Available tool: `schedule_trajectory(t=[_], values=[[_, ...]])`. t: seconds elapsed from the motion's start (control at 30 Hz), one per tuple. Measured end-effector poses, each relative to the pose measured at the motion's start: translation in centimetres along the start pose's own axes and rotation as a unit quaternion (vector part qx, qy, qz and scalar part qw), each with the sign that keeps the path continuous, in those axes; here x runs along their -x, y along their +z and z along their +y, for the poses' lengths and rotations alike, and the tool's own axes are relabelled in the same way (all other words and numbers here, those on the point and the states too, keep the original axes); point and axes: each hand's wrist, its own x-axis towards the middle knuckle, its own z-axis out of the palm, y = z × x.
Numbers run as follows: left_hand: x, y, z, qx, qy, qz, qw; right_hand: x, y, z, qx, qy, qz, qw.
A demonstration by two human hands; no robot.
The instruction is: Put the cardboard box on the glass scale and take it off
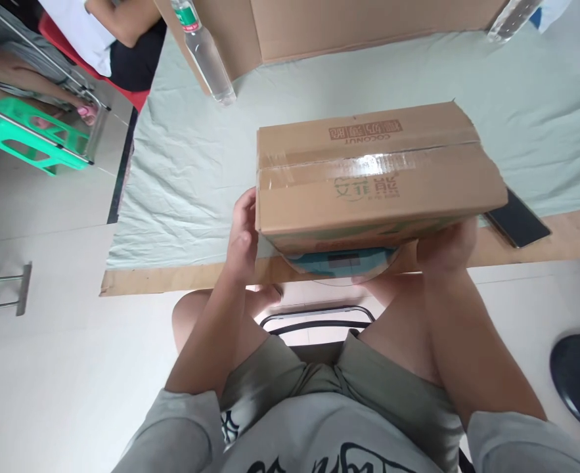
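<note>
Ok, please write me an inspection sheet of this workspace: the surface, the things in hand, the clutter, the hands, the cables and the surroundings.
Surface: table under a wrinkled pale green cloth.
Things in hand: taped cardboard box above a round blue scale at the table's edge.
Clutter: two clear bottles, dark phone, big open carton.
Hands: left hand and right hand grip the box's ends.
Cables: nothing seen.
Surroundings: pale tiled floor, green stool, another person seated at top left.

Two cardboard boxes (368,174) (319,26), two plastic bottles (203,52) (509,20), one phone (516,220), one scale (341,263).
</note>
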Motion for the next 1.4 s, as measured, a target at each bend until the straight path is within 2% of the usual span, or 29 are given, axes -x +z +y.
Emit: schedule_trajectory(t=[0.07,0.17,0.3,0.53,0.7,0.83,0.9,1.0,1.1,1.27,1.4], values=[[0.4,0.9,0.9,0.016,-0.018,-0.04,0.999,1.5,-0.1,-1.2,-0.022,-0.006,0.004,1.0],[0.7,1.8,1.5,0.009,-0.04,-0.066,0.997,3.5,-0.3,-2.3,-0.03,0.007,-0.037,0.999],[0.7,3.0,1.9,0.019,-0.042,-0.06,0.997,3.9,0.1,-2.1,-0.026,-0.015,-0.097,0.995],[-0.1,4.8,4.0,0.034,-0.027,-0.03,0.999,3.1,1.0,-2.3,-0.045,-0.047,-0.115,0.991],[-3.6,4.4,4.7,0.048,-0.004,-0.035,0.998,0.1,3.1,-3.3,-0.067,-0.07,-0.12,0.988],[-9.5,3.7,4.7,0.044,-0.001,-0.034,0.998,-4.7,6.2,-3.9,-0.046,-0.083,-0.134,0.986],[-13.1,3.2,4.2,0.045,-0.008,-0.031,0.998,-7.5,7.8,-3.9,-0.025,-0.074,-0.15,0.986],[-18.5,2.5,2.2,0.053,0.0,-0.031,0.998,-11.6,9.9,-3.0,0.008,-0.07,-0.164,0.984],[-21.9,1.9,-0.5,0.063,0.019,-0.021,0.998,-15.1,11.2,-1.1,0.035,-0.066,-0.175,0.982],[-23.0,1.5,-4.0,0.043,-0.011,0.017,0.999,-17.9,12.1,1.8,0.025,-0.039,-0.193,0.98],[-22.7,2.0,-4.6,0.038,-0.035,0.038,0.998,-17.9,12.3,2.4,0.027,-0.03,-0.184,0.982]])
